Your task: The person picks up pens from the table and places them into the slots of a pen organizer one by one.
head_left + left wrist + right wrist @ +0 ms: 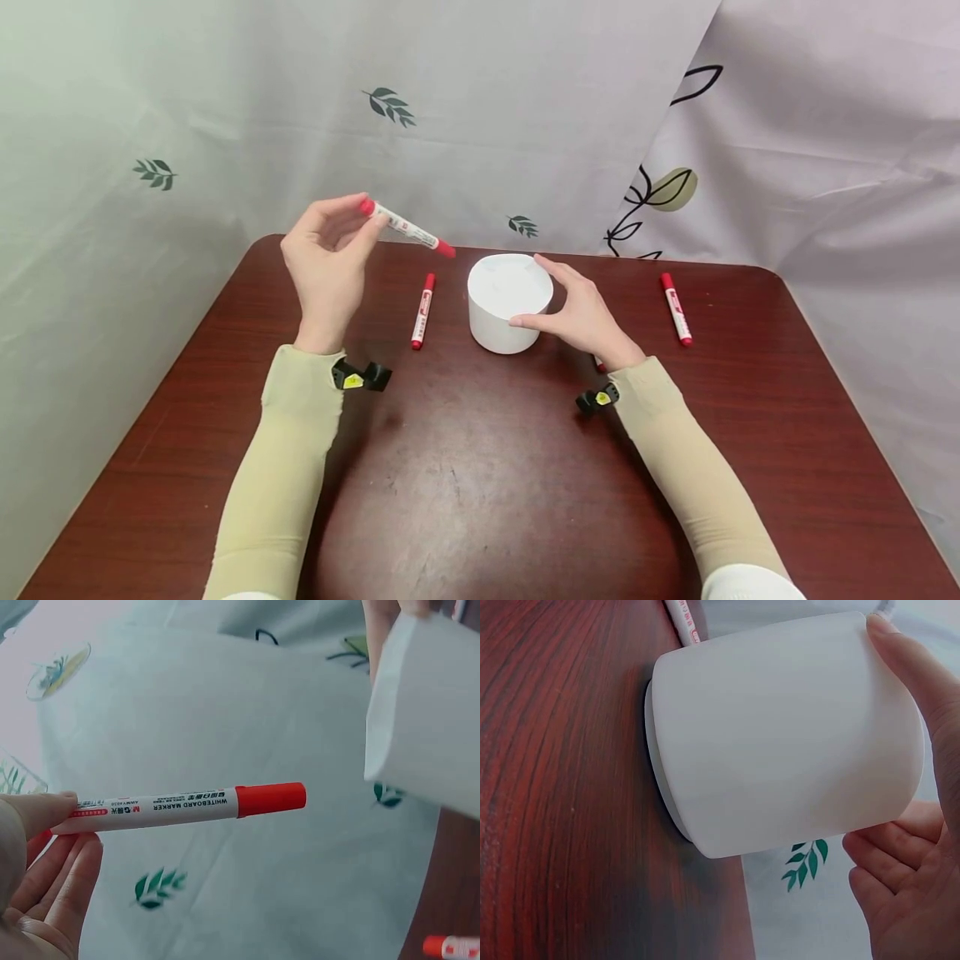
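Observation:
My left hand [326,267] is raised at the left and pinches a red-capped whiteboard marker [408,229] near one end. In the left wrist view the marker [187,807] points toward the container, with its printed lettering visible. A round white container [502,332] stands on the table at the centre. Around its right side curves my right hand [581,317], thumb at the near wall and fingers at the far side. The right wrist view shows the container's smooth wall [787,735] between thumb and fingers. The marker's far tip is apart from the container's rim.
A red-capped marker [423,312] lies just left of the container. Another marker [677,310] lies at the right, and a third [599,364] is mostly hidden under my right wrist. The dark wooden table [480,467] ends at a pale leaf-patterned curtain [465,108].

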Demonstrator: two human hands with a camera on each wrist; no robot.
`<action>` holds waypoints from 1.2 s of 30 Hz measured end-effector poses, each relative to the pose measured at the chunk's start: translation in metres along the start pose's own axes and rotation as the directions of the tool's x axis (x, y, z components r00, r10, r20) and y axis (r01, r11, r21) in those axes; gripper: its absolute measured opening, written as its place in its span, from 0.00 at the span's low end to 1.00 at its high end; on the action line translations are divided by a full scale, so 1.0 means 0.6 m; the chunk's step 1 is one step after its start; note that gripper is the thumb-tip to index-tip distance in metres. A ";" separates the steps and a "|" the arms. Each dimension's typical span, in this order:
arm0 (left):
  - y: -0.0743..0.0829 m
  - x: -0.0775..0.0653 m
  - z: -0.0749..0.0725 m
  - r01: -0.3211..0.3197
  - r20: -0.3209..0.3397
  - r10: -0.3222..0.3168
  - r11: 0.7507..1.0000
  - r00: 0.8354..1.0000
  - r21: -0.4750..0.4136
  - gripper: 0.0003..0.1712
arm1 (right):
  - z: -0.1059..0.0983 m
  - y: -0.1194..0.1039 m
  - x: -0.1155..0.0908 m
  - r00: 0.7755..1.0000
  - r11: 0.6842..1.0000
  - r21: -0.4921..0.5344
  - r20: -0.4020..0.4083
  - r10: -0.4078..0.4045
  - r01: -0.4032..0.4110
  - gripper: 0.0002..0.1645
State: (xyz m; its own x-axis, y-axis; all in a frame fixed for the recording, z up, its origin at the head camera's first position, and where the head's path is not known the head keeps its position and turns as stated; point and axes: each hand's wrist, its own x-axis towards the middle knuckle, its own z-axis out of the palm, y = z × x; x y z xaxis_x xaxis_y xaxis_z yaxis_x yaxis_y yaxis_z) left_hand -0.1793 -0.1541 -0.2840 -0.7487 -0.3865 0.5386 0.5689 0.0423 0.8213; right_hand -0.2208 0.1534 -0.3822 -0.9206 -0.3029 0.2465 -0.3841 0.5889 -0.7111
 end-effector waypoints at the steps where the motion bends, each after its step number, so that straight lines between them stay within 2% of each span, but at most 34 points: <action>1: -0.004 0.002 0.005 -0.001 0.010 0.001 1.000 1.000 -0.009 0.14 | 0.000 0.000 0.000 1.000 1.000 0.000 -0.001 0.001 -0.001 0.64; 8: -0.035 0.011 0.042 -0.044 0.118 0.041 0.999 0.992 0.025 0.16 | 0.001 0.000 0.001 1.000 1.000 0.006 -0.002 0.000 0.000 0.65; 15: -0.029 -0.016 0.073 -0.043 0.217 0.022 0.995 0.976 0.095 0.15 | 0.000 -0.002 0.001 1.000 1.000 0.001 -0.004 0.000 0.000 0.64; 19: -0.033 -0.035 0.079 -0.030 0.252 -0.003 0.991 0.968 0.127 0.15 | 0.000 -0.002 0.001 1.000 1.000 0.002 -0.001 -0.003 0.003 0.64; 25: -0.053 -0.054 0.085 -0.004 0.287 -0.043 0.987 0.957 0.160 0.16 | 0.000 -0.002 0.001 1.000 1.000 -0.006 0.007 0.014 -0.014 0.65; 32: -0.072 -0.064 0.087 0.005 0.324 -0.057 0.988 0.944 0.157 0.16 | 0.001 -0.003 -0.001 1.000 1.000 0.010 0.000 0.013 -0.013 0.64; 36: -0.077 -0.066 0.087 0.004 0.362 -0.064 0.987 0.930 0.163 0.19 | 0.003 -0.003 -0.002 1.000 1.000 0.015 -0.006 0.016 -0.016 0.64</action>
State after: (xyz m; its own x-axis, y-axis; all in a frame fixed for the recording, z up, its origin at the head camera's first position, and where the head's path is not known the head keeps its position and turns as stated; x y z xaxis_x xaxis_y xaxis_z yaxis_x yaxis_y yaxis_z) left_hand -0.1940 -0.0928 -0.3335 -0.8557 -0.0285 0.5167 0.5028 0.1901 0.8432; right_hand -0.2186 0.1512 -0.3824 -0.9272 -0.2885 0.2389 -0.3680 0.5827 -0.7246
